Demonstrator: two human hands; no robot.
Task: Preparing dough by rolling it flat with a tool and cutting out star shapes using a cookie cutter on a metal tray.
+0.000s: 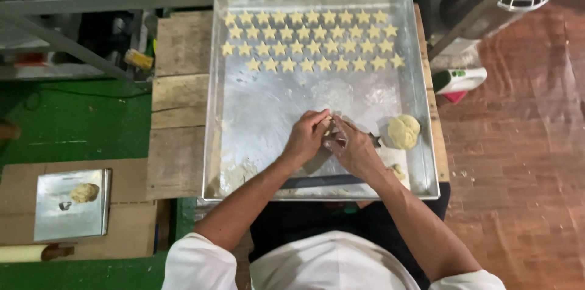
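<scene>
both hands (329, 137) pinch dough over the floured steel tray (244, 113).

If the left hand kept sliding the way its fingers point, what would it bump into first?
The left hand points up and to the right, toward the right hand, whose fingers it already meets over the metal tray. Past them lies bare floured tray, then probably the bottom row of star-shaped dough pieces, though height is hard to judge.

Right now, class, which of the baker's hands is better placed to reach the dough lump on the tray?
Probably the right hand: the dough lump lies just beside it on the tray, while the left hand sits farther away.
</scene>
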